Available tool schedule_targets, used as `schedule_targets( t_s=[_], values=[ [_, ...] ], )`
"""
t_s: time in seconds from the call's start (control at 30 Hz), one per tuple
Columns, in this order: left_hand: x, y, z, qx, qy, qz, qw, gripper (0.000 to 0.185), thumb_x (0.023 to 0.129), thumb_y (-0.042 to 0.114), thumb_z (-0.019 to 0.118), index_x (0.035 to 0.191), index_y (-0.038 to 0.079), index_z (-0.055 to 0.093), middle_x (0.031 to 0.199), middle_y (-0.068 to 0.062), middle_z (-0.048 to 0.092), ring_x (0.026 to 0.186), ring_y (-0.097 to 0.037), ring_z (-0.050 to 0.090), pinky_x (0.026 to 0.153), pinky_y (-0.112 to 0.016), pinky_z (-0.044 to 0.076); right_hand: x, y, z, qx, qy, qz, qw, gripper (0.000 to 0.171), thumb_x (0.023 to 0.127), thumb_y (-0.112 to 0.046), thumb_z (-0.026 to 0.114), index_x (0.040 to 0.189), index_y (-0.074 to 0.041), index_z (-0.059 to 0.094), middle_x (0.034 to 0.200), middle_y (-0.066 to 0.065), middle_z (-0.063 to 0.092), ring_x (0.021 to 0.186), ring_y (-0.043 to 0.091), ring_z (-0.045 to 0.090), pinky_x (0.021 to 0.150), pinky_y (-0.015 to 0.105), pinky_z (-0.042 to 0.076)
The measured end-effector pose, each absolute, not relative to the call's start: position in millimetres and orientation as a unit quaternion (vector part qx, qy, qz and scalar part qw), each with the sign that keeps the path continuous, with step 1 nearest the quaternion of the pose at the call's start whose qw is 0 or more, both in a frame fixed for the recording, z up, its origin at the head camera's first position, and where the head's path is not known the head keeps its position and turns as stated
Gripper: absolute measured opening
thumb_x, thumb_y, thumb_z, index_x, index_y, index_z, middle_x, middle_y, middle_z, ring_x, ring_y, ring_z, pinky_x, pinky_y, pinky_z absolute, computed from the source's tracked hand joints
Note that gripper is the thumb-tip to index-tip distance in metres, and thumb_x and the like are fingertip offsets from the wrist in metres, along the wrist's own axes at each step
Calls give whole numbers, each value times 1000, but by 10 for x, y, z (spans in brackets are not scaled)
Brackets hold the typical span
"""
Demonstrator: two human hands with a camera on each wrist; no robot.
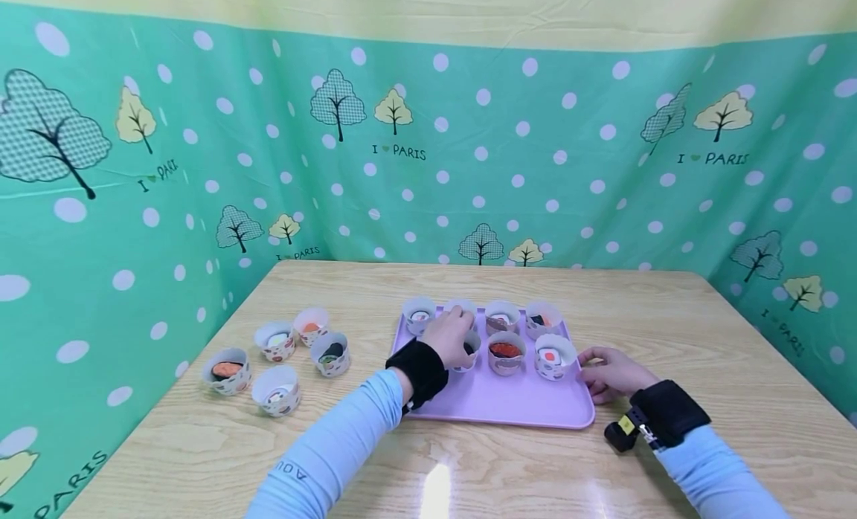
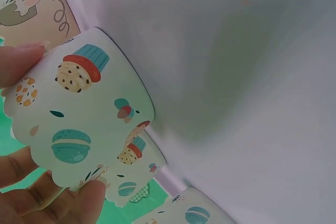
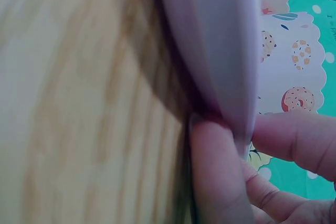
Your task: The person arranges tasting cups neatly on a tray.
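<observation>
Wooden table (image 1: 669,333), left hand (image 1: 447,333) gripping paper cup (image 2: 79,114), right hand (image 1: 612,374) pinching purple tray (image 1: 495,404) rim
</observation>
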State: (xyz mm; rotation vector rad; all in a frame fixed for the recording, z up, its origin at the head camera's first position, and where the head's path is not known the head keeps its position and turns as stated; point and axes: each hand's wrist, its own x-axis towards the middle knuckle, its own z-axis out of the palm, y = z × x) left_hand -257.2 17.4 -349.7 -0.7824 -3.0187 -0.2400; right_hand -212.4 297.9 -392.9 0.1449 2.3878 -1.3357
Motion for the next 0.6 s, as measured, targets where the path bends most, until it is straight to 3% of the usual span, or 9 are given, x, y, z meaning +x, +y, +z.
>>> schedule_targets(
  t_s=[0.2,0.6],
  values=[
    [-2578,171,-3501,-251,-965,-82,8,48,64,29,71,104,10,52,104,-5,50,90,-18,49,78,-30,46,-2121,2978,-3928,52,858,-471,200,42,80,-13,54,114,5,36,74,6,52,58,13,54,54,27,53],
    [-2542,163,-3489,-260,-962,-71,30,50,62,31,73,103,9,55,100,-4,53,86,-17,52,72,-28,48,-2126,2977,-3932,57,855,-476,199,42,80,-13,54,114,4,37,76,7,52,59,13,54,55,27,53]
  ],
)
